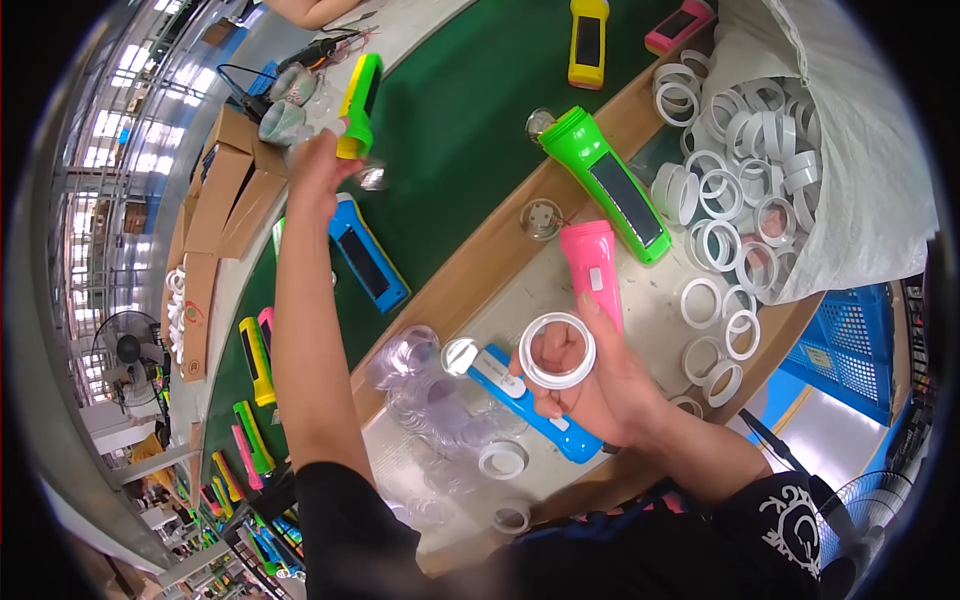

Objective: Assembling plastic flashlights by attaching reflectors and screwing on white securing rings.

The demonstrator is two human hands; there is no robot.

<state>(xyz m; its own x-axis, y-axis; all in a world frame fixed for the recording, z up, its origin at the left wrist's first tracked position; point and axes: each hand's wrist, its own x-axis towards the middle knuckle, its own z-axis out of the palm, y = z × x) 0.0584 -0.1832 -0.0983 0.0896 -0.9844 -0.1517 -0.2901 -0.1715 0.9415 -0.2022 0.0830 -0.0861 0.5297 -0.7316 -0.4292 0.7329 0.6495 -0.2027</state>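
Note:
My left hand [318,172] reaches out over the green belt, its fingers closed on a green-and-yellow flashlight [364,92] with a dark panel. A small shiny piece [372,178], blurred, hangs just below that flashlight. Nearer to me, my right hand [615,390] grips a white ring [557,379]; whether a clear lens sits in it I cannot tell. Beyond the ring lies a pink flashlight [592,262], its reflector [542,219] loose on wires. A blue flashlight [560,428] rests partly under my right hand. Farther off, a green flashlight [610,185] leans across the wooden edge.
White rings [740,190] spill from a pale sack [870,150] at the right. Clear lens discs [430,395] lie in a heap in the tray. Another blue flashlight [368,252] and a yellow one [588,42] lie on the belt [450,120]. Cardboard boxes [225,190] stand at left.

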